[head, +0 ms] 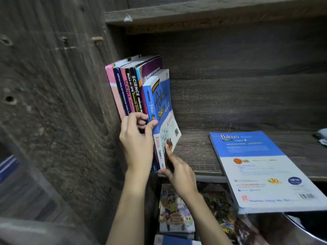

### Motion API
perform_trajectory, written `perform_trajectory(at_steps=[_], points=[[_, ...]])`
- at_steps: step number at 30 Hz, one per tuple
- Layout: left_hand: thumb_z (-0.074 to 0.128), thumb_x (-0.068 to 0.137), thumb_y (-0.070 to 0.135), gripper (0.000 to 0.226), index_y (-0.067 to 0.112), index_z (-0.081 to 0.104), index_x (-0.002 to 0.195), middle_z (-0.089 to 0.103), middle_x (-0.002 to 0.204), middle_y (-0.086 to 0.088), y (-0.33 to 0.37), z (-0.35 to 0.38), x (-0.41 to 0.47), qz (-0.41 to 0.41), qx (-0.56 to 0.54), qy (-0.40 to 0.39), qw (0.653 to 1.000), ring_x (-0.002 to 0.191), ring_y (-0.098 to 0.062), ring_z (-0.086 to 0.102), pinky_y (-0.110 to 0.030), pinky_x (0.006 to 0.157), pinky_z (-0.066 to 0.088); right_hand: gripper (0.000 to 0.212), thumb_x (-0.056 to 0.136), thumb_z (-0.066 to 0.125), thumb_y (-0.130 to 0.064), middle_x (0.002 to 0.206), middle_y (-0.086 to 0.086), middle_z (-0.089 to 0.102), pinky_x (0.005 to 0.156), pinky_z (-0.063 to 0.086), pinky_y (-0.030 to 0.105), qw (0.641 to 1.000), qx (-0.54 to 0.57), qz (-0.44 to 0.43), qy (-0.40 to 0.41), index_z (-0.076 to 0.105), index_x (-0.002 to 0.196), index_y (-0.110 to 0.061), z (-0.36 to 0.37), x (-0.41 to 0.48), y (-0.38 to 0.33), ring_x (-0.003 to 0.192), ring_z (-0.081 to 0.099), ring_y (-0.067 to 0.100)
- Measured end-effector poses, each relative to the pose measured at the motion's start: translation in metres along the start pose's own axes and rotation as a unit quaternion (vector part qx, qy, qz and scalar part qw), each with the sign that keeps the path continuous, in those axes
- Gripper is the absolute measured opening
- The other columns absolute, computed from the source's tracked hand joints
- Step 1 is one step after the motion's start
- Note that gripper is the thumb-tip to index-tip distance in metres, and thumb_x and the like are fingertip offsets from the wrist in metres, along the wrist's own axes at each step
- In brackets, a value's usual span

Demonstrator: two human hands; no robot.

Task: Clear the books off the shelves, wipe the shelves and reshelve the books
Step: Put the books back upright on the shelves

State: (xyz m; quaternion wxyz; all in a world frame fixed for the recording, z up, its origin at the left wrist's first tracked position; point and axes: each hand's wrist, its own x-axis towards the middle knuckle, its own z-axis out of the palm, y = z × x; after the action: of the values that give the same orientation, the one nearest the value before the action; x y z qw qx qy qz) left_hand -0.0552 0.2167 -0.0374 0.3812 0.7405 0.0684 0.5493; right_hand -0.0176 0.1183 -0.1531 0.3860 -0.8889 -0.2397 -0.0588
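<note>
**What Could Not Be Made Out**

The lower spines of the standing books [131, 89] were covered by the left hand [137, 140], and the Kimia book [164, 106] was hidden at its bottom corner by the right hand [178, 172]. The flat book [261, 167] at the front edge of the shelf [198, 152] was cropped at the right, its small print blurred. A pale object [323, 137] at the shelf's right end was cut off. The lower covers [174, 214] were smeared.

Single head view, wide-angle, close in. Faces forward and slightly down into shelf [194, 149]; books [131, 89] centre-left, side panel [53, 103] fills left.
</note>
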Motion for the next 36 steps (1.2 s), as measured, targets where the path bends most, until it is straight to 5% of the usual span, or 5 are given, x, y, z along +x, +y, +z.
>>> perform_trajectory(at_steps=[17, 31, 36], points=[[0.069, 0.082, 0.005, 0.020, 0.014, 0.052, 0.086, 0.048, 0.090, 0.003, -0.004, 0.004, -0.005, 0.003, 0.025, 0.001, 1.000, 0.072, 0.008, 0.048, -0.005, 0.068, 0.040, 0.082, 0.091, 0.061, -0.023, 0.132, 0.003, 0.050, 0.104, 0.035, 0.029, 0.999, 0.023, -0.021, 0.008, 0.001, 0.147, -0.031, 0.009, 0.004, 0.006, 0.119, 0.043, 0.021], [0.069, 0.083, 0.007, 0.018, 0.009, 0.052, 0.089, 0.048, 0.090, 0.003, -0.001, 0.004, -0.010, -0.014, 0.060, 0.002, 0.998, 0.070, 0.006, 0.048, -0.002, 0.066, 0.038, 0.075, 0.093, 0.055, -0.032, 0.136, 0.000, 0.048, 0.102, 0.033, 0.029, 0.998, -0.037, 0.013, 0.056, 0.009, 0.152, -0.033, 0.013, 0.004, -0.004, 0.120, 0.043, 0.021], [0.071, 0.080, 0.014, 0.022, 0.013, 0.050, 0.086, 0.050, 0.088, 0.003, 0.001, 0.002, -0.007, -0.022, 0.078, -0.007, 0.997, 0.065, 0.004, 0.047, -0.010, 0.064, 0.040, 0.079, 0.090, 0.061, -0.023, 0.142, 0.002, 0.044, 0.107, 0.029, 0.026, 0.999, 0.018, 0.008, -0.031, 0.012, 0.152, -0.031, 0.003, 0.010, 0.001, 0.128, 0.039, 0.022]])
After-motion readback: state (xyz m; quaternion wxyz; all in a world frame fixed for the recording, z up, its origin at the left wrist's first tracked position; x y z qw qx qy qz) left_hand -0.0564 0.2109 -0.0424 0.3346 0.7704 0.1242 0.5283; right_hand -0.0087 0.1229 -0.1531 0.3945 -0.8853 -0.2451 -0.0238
